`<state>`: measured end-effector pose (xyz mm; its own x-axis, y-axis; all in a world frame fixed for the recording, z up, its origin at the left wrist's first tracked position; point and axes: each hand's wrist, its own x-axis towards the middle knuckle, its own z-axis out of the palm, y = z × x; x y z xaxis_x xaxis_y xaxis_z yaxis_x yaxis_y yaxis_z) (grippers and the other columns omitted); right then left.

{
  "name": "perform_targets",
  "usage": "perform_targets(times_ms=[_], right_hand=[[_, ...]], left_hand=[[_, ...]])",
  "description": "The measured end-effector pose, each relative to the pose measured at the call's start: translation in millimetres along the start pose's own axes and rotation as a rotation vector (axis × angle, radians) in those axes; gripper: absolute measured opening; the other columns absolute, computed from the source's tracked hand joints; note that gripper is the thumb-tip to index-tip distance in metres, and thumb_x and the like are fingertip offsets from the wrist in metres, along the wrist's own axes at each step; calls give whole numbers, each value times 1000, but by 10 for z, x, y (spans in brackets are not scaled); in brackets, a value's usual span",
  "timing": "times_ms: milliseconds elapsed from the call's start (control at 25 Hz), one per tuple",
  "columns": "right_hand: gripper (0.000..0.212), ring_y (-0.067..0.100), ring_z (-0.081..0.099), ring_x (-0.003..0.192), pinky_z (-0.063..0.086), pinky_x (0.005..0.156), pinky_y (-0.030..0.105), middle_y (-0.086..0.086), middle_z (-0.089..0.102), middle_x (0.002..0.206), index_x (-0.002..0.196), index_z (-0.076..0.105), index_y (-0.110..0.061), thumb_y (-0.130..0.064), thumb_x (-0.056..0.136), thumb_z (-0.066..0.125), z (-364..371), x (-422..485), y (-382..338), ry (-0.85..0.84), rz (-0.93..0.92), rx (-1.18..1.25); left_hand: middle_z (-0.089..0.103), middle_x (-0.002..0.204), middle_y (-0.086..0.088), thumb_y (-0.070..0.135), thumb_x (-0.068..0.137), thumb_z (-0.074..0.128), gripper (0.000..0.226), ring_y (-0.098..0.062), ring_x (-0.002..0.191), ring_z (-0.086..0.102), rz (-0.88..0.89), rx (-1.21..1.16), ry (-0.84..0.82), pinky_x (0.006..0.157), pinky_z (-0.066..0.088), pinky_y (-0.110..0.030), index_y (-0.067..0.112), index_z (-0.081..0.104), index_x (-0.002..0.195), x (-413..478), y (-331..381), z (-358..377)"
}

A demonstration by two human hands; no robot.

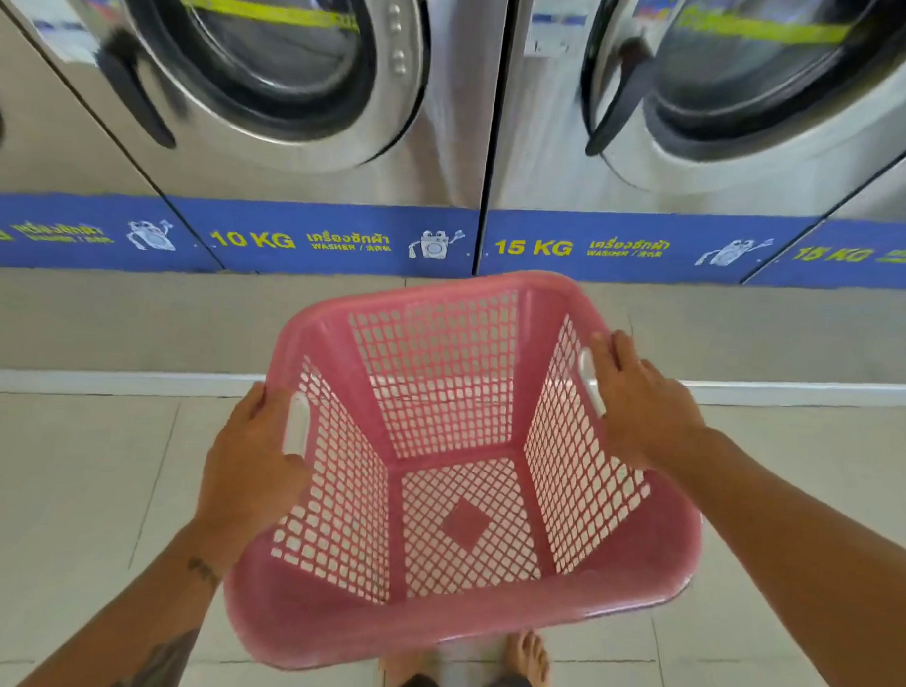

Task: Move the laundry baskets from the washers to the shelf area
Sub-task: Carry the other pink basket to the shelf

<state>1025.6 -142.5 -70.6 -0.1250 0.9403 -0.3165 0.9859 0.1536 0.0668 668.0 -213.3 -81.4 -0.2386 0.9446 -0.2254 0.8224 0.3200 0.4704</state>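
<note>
An empty pink plastic laundry basket [287, 615] with latticed walls hangs in front of me, above the tiled floor. My left hand [249, 464] grips its left rim at the white handle slot. On the opposite rim, my right hand [639, 401] holds the right handle. The basket tilts slightly, its far edge towards the washers. Behind it stand the steel front-loading washers, one marked 10 KG [306, 81] and one marked 15 KG [732, 96], both with doors shut.
A blue band [341, 241] runs along the washers' base above a low concrete step [133, 322]. Pale floor tiles [76, 484] spread on both sides. My bare foot [530, 659] shows below the basket. More washers stand at far left and right.
</note>
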Motion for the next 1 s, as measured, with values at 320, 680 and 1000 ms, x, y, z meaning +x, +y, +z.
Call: perform_targets(times_ms=[320,680,1000], right_hand=[[83,34,51,119,42,65,40,14,22,147,143,18,-7,-10,74,64,-1584,-795,-771,117,-306,-28],[66,30,48,121,38,59,36,8,12,154,140,21,-10,-11,82,51,-2252,-2274,-2508,281,-890,-142],[63,33,54,114,39,69,36,4,29,140,135,26,-12,-16,78,54,-1996,-4332,-4130,287,-1260,-136]], left_hand=[[60,121,-4,12,63,60,82,-31,106,60,-167,18,206,87,49,-37,27,42,142,-1534,-126,-1712],[38,153,6,28,60,49,99,-23,128,50,-512,-23,562,97,49,-38,38,17,152,-4590,-878,-2351],[45,148,7,27,63,53,87,-22,122,54,-780,0,811,88,52,-36,30,35,148,-7238,-1677,-2422]])
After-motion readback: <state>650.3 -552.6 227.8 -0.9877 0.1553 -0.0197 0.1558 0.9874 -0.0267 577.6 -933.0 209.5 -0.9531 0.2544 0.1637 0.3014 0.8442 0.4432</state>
